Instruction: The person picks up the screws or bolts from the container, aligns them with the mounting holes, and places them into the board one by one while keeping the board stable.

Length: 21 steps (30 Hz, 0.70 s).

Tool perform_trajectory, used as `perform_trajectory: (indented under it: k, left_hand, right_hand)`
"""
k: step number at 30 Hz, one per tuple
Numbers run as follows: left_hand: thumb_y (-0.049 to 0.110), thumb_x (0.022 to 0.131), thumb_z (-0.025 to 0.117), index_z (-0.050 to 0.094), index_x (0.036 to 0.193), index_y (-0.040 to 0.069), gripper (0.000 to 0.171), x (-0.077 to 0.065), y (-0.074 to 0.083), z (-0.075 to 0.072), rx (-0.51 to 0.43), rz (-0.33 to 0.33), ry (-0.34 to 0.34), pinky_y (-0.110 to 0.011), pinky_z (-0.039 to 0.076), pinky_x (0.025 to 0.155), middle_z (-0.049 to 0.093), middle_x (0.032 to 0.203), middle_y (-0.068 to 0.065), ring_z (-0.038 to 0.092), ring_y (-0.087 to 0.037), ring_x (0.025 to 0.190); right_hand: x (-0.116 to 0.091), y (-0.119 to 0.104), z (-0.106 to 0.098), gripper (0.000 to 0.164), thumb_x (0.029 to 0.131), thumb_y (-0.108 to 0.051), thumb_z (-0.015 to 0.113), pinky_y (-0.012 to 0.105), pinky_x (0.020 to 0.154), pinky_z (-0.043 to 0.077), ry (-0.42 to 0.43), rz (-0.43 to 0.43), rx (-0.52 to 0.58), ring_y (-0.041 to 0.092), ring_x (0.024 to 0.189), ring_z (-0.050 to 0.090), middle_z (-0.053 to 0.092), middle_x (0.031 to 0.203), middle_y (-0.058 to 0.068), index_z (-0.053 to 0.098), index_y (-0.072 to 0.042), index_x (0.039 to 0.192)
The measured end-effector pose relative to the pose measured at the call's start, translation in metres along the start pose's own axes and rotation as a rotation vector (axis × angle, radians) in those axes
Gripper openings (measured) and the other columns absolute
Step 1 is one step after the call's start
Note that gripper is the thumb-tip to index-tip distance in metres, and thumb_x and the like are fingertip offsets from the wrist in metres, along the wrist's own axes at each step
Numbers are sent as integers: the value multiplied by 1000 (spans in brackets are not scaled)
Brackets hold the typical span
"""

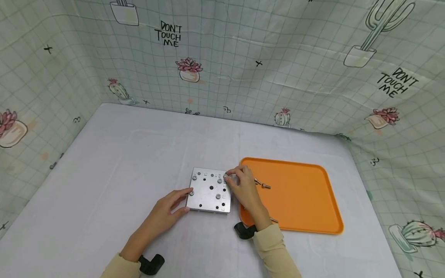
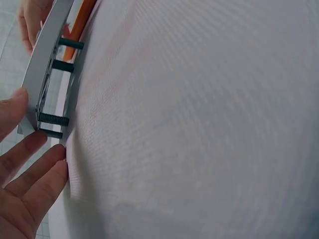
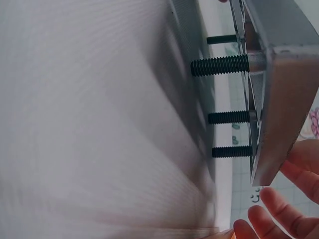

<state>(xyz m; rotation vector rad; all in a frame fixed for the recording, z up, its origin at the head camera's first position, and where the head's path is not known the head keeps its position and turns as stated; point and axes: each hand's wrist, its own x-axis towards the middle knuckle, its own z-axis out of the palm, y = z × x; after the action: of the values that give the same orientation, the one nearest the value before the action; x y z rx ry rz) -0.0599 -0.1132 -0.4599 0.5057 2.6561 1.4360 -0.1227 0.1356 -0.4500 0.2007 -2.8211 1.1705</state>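
A silver metal plate (image 1: 205,200) with several holes lies in front of me, and round screw heads sit in some of them. Below the plate, dark threaded screw shanks (image 3: 219,65) stick out toward the cloth. My left hand (image 1: 165,212) holds the plate's left side, one fingertip beside a screw head and the thumb at the near left corner. At the far right corner my right hand (image 1: 245,187) pinches a screw (image 1: 225,176) by its head between thumb and index finger. The right wrist view shows its fingers around that corner, the screw head hidden there.
An orange tray (image 1: 299,208) stands right of the plate, its left rim under my right forearm. Loose screws (image 1: 265,186) lie in it, one near its front rim. White cloth (image 1: 132,162) covers the table, and a patterned curtain (image 1: 226,85) hangs behind.
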Motion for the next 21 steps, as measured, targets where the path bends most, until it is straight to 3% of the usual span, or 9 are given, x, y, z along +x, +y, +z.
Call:
perform_trajectory:
  k: [13, 21]
  left_hand:
    - [10, 83, 69, 52, 132, 12, 52, -1, -1, 0, -15, 3, -3, -35, 49, 98, 56, 128, -11, 56, -26, 117]
    - [10, 83, 69, 51, 132, 13, 52, -1, 0, -1, -9, -14, -8, -35, 48, 98, 56, 129, -11, 56, -26, 117]
  right_hand:
    - [-1, 0, 1, 19, 87, -23, 66, 25, 66, 36, -5, 16, 3, 19, 79, 43, 52, 100, 9, 67, -12, 102]
    - [-3, 2, -8, 20, 88, -20, 64, 31, 79, 43, 1, 47, 60, 24, 95, 48, 53, 109, 9, 65, -10, 106]
